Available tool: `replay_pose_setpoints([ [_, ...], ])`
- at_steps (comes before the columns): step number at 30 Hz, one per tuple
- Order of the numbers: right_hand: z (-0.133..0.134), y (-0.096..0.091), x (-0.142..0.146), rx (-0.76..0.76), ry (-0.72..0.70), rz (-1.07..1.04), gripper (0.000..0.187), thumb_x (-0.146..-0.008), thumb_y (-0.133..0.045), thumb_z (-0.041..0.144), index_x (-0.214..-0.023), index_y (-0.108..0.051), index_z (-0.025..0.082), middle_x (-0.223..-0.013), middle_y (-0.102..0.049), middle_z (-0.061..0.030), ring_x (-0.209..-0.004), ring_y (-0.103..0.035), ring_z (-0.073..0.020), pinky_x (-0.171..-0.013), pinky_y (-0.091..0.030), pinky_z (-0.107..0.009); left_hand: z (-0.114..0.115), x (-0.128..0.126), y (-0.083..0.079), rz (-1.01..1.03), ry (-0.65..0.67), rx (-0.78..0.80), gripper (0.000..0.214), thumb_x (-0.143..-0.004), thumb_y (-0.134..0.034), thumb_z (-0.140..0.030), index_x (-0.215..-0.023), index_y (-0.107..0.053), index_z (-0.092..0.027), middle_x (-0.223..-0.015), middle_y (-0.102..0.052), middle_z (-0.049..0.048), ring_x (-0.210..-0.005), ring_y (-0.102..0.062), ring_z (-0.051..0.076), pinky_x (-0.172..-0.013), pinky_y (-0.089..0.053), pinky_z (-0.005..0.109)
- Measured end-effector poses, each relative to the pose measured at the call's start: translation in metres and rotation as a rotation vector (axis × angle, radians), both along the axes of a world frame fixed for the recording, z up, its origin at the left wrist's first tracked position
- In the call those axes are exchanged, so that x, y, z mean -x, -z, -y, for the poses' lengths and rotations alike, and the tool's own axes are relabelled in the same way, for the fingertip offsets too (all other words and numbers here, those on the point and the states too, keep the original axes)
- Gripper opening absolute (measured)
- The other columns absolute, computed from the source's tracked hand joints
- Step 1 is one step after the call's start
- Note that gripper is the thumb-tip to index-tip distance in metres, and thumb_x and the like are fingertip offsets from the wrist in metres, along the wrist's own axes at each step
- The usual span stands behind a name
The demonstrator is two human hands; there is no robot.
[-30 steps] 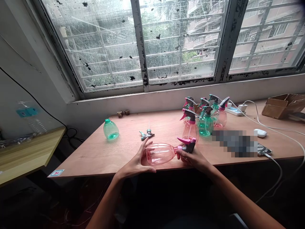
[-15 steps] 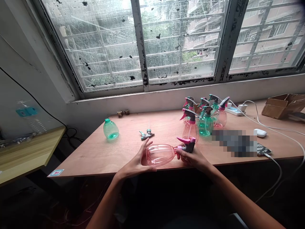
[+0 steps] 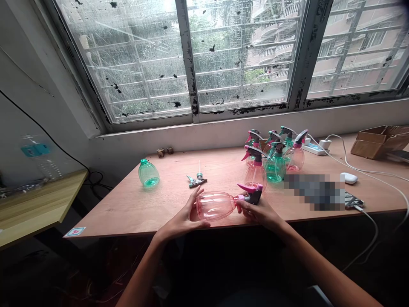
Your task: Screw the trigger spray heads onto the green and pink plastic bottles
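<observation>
A clear pink spray bottle (image 3: pixel 215 206) lies sideways between my hands above the table's front edge. My left hand (image 3: pixel 188 211) cups its base, thumb below and fingers above. Around the neck, just under the pink and black spray head (image 3: pixel 253 194), the fingers of my right hand (image 3: pixel 255 212) are closed. Behind the bottle, a loose green and black spray head (image 3: pixel 198 182) rests on the table with its thin tube pointing away. Farther left stands a green bottle (image 3: pixel 148 174) with an open neck and no spray head.
Several pink and green spray bottles (image 3: pixel 275 164) stand grouped at the back right. Beyond them are a power strip (image 3: pixel 315 148), white cables and a cardboard box (image 3: pixel 378 143). A white earphone case (image 3: pixel 349 178) and a phone (image 3: pixel 354 200) lie right. Two small brown objects (image 3: pixel 164 152) sit at the back.
The pink bottle's body has shifted very slightly in my left hand. Both hands keep nearly the same place, and everything else on the table is unchanged.
</observation>
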State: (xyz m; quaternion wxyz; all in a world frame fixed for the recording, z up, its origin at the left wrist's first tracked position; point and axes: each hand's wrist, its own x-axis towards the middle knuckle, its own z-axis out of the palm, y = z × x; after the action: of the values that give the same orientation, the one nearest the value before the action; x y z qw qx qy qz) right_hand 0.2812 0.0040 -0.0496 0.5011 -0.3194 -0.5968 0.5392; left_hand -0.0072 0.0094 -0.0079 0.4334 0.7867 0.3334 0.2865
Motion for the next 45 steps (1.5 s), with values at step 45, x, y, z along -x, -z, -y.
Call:
replay_pose_setpoints([
  [45, 0.0031, -0.0032, 0.0008, 0.009, -0.008, -0.017, 0.034, -0.086, -0.071, 0.047, -0.071, -0.065, 0.017, -0.046, -0.04, 0.0081, -0.04, -0.033, -0.0072, -0.038, -0.021, -0.023, -0.0022, -0.0014, -0.002, -0.01, -0.026, 0.036, 0.078, -0.097, -0.051, -0.053, -0.159, -0.01, -0.03, -0.168, -0.015, 0.0085, -0.154, -0.014, 0.03, -0.126, -0.013, 0.049],
])
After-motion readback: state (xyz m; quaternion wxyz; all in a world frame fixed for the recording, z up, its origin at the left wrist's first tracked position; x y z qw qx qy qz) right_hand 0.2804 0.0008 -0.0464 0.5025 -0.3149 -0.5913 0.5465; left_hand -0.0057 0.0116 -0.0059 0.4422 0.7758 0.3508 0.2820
